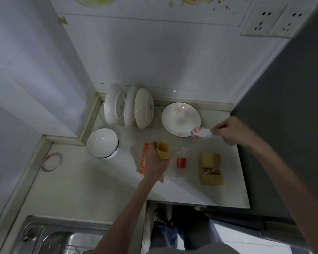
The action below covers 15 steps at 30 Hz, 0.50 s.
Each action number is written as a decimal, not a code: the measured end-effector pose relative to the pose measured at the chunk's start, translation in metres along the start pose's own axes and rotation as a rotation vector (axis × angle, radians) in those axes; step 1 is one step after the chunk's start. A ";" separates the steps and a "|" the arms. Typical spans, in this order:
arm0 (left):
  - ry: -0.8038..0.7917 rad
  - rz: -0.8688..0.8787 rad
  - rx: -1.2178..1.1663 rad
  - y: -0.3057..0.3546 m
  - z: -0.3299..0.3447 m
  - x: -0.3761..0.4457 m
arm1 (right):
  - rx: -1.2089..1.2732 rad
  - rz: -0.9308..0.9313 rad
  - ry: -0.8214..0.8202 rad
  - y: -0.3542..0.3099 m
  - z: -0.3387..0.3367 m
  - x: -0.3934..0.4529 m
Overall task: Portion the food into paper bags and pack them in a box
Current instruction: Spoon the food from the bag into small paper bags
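While one filled paper bag (211, 168) lies near the counter's (99, 189) right edge, the left hand (155, 163) grips an open bag (162, 150) mid-counter and the right hand (229, 132) pinches a spoon (202, 133) over the seemingly empty plate (180, 119). Probably the last portion; boxing remains.

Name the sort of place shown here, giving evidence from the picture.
Most likely a small home kitchen: a steel sink set into the worktop, white dishes standing in a rack, and tiled walls with sockets.
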<state>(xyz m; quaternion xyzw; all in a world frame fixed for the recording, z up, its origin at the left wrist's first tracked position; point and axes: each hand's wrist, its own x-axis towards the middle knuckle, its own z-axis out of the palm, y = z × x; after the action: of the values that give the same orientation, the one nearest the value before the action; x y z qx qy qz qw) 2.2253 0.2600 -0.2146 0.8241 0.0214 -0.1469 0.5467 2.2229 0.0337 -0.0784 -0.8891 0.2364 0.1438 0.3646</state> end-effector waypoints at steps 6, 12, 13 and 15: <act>-0.027 0.240 0.018 0.030 -0.010 0.019 | 0.037 0.140 0.005 0.073 0.026 -0.002; -0.066 0.265 -0.006 0.017 -0.013 0.021 | 0.071 0.200 0.039 0.106 0.048 -0.001; -0.070 0.240 -0.017 0.009 -0.013 0.020 | 0.068 0.204 0.038 0.112 0.055 0.000; -0.102 0.124 -0.090 -0.010 -0.013 0.017 | 0.064 0.208 -0.010 0.120 0.070 -0.002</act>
<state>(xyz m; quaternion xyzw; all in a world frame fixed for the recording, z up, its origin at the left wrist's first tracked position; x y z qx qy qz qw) 2.2421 0.2739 -0.2236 0.7900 -0.0508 -0.1537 0.5914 2.1523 0.0098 -0.1955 -0.8469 0.3301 0.1777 0.3772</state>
